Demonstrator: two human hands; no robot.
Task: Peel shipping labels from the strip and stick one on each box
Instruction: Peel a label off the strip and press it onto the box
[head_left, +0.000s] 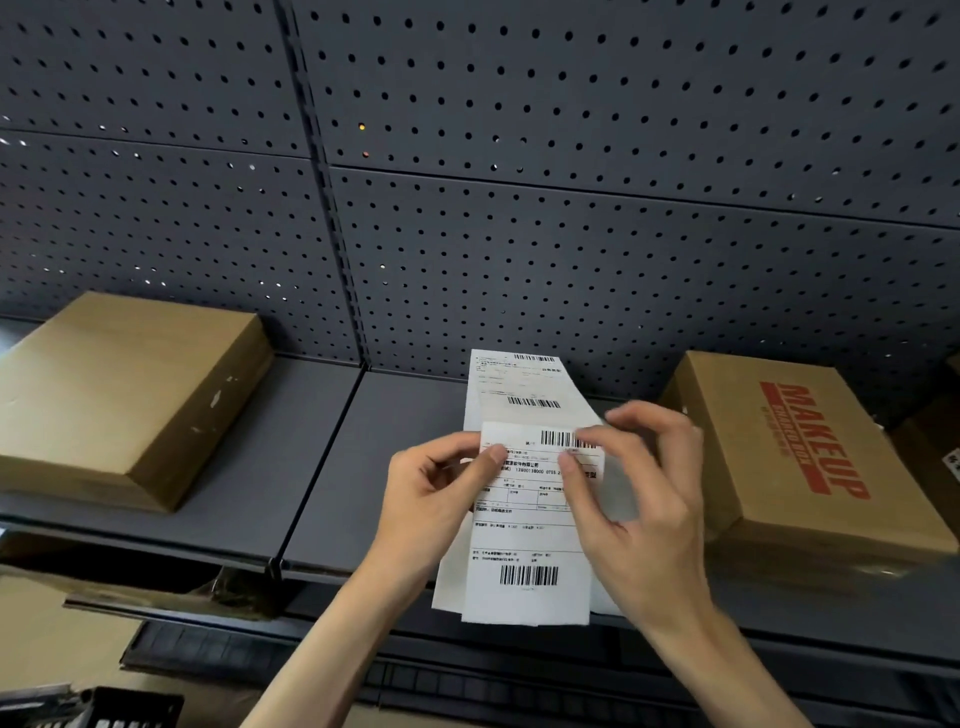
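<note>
Left hand (441, 483): pinches the left edge of the label strip (524, 551), held above the shelf (322, 467).
Right hand (639, 499): thumb and forefinger pinch the top label's (519, 499) upper right corner.
Plain box (124, 395): on the shelf, well left of the grip.
Printed box (800, 457): just right of it.

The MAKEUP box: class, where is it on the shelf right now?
In the head view, the MAKEUP box sits on the shelf at the right, against the pegboard, just right of the right hand and label strip.
</note>
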